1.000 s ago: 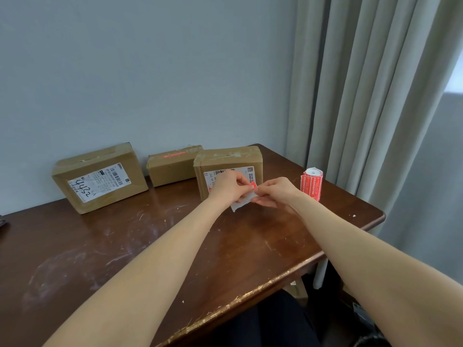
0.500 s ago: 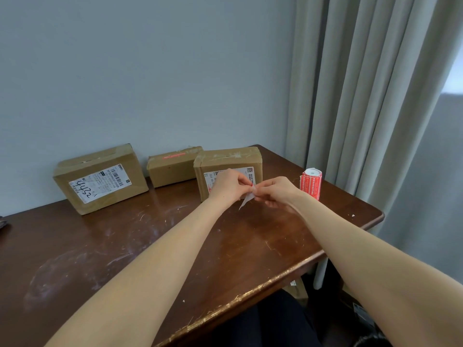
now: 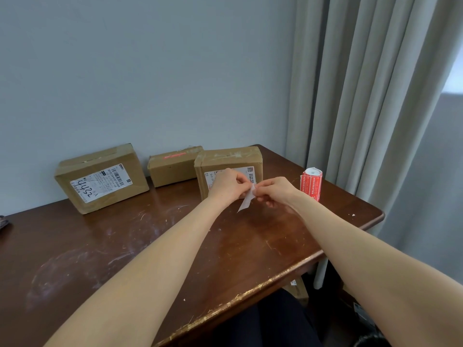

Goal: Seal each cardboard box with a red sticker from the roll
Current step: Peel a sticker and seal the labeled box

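Scuffed brown wooden worktop (image 3: 105, 251) carries three cardboard boxes (image 3: 101, 177) (image 3: 172, 166) (image 3: 228, 162) along the wall, red sticker roll (image 3: 311, 184) upright at right.

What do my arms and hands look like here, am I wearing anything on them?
Both are bare. The left forearm and right forearm show no sleeve up to the frame's edge. The left hand and right hand have no gloves, and no watch, bracelet or ring shows on the sides the camera sees. Nails are too small to judge.

A single head-worn camera looks forward and down, close over the table (image 3: 105, 249), toward the wall (image 3: 140, 71) and curtain (image 3: 370, 96).
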Motion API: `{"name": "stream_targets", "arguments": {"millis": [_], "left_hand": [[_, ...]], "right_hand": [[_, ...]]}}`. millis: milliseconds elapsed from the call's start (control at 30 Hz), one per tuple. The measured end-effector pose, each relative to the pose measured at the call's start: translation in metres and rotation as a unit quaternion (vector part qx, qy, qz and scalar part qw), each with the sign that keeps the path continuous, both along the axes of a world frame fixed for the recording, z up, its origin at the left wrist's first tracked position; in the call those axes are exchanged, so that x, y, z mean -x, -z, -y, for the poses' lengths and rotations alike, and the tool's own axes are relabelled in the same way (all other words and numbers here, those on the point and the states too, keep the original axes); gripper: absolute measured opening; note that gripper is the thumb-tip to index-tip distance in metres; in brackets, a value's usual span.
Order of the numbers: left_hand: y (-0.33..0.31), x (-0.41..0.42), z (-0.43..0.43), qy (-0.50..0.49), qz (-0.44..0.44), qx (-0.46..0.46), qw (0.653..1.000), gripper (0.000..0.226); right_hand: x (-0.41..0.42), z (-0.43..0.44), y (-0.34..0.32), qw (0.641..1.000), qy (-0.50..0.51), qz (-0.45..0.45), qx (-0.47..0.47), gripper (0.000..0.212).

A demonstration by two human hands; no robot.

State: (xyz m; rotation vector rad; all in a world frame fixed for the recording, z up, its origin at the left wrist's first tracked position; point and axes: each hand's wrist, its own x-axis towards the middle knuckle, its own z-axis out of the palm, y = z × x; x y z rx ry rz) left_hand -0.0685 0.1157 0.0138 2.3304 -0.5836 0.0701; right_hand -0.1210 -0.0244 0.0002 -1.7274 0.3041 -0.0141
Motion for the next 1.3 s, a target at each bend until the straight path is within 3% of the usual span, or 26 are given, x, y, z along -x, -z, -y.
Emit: {"name": "stream_targets", "arguments": {"millis": [500,800,1133,1300], "left_hand": [[0.0,-0.007,-0.014,-0.135,-0.067,0.081,0.985,0.023],[-0.011,-0.009,-0.026,-0.177,-0.016,0.131,0.975,0.028],[-0.023,-0.009,-0.03,-0.157,0.024,0.171,0.972,0.011],[-0.027,0.0,-0.031,-0.089,0.004,0.197,0.976,0.009]], "right_hand": [[0.002,0.003,0.0,0.998,0.041,-0.044,-0.003,0.015],[0.001,0.007,0.003,0.994,0.075,-0.078,0.027,0.018],[-0.001,0.012,0.009,0.985,0.063,-0.133,0.088,0.023],[0.003,0.01,0.006,0.97,0.026,-0.079,0.227,0.027]]}}
